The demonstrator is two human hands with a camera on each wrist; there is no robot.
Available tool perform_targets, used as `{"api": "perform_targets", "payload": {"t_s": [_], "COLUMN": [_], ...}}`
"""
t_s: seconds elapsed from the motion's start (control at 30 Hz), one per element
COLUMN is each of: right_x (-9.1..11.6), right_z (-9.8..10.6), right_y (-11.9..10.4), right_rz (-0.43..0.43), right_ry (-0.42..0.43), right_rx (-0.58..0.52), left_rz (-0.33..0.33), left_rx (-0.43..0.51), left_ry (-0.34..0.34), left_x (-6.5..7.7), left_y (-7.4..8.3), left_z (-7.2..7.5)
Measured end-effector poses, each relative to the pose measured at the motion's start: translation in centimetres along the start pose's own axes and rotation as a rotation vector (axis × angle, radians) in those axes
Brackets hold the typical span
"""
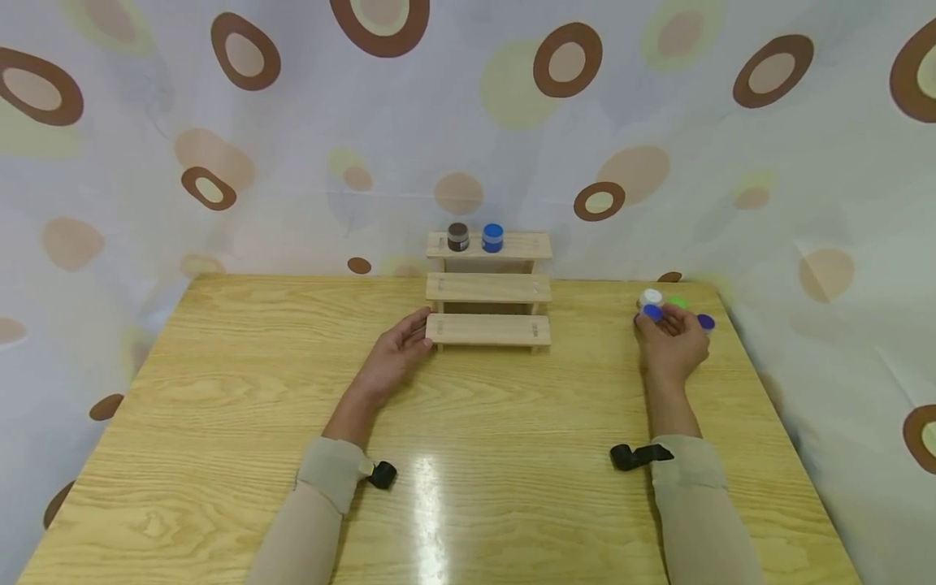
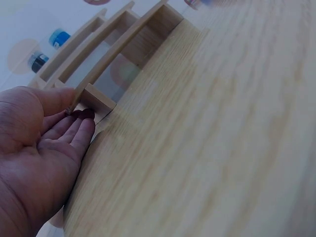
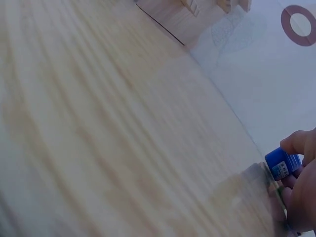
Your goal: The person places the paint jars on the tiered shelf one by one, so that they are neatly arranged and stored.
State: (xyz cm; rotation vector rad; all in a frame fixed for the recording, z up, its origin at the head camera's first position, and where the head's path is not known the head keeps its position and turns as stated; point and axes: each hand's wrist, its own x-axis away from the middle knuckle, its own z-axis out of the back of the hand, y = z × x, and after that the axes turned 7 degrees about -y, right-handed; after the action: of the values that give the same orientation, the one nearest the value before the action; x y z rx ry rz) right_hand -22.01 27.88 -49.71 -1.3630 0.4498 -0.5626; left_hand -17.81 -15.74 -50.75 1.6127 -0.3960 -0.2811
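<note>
- Right hand (image 1: 674,348): thumb and fingers pinch the dark-blue jar (image 1: 652,312) at its sides. In the right wrist view, the thumb bears on the upper side and a printed label faces the camera. Whether the jar's base touches the table cannot be told.
- Left hand (image 1: 393,355): thumb and fingers grip the left end of the stepped rack (image 1: 487,287) at its lowest tier. In the left wrist view, the thumb lies at the board's edge and the other fingers reach beneath it.
- Adjacent to the right hand: a white-lidded jar (image 1: 650,298) just behind the dark-blue jar; a green-lidded jar (image 1: 678,302) beyond the fingers; a purple-lidded jar (image 1: 705,322) to the right of the hand.
- Rack, top tier: a brown jar (image 1: 457,236) at left and a bright-blue jar (image 1: 493,238) beside it, apart from each other, both upright.
- Support: the rack stands near the back edge of the wood-grain table (image 1: 512,431), well apart from the dark-blue jar.
- Surround: a pale sheet (image 1: 409,122) with ringed spots rises behind the table.
</note>
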Motion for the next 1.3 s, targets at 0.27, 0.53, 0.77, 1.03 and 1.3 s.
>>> {"api": "perform_targets", "payload": {"t_s": [0.27, 0.53, 0.77, 1.03, 1.3], "right_x": [0.8, 2.9, 3.8, 3.3, 3.6], "right_z": [-0.7, -2.3, -3.1, -4.6, -6.3], "right_y": [-0.6, -1.6, -2.2, -4.1, -7.3], "right_rz": [-0.02, 0.001, 0.073, 0.258, 0.334], "right_ry": [-0.033, -0.114, -0.179, -0.266, -0.326], "right_rx": [-0.045, -0.059, -0.023, 0.08, 0.106], "left_rz": [-0.004, 0.01, 0.012, 0.008, 0.0], "left_rx": [-0.005, -0.008, -0.011, -0.033, 0.007], "left_ry": [0.0, -0.005, -0.006, 0.004, -0.017], "left_x": [0.1, 0.1, 0.0, 0.4, 0.2], "left_y": [-0.1, 0.2, 0.1, 0.3, 0.2], "left_z": [0.0, -0.3, -0.2, 0.3, -0.1]}}
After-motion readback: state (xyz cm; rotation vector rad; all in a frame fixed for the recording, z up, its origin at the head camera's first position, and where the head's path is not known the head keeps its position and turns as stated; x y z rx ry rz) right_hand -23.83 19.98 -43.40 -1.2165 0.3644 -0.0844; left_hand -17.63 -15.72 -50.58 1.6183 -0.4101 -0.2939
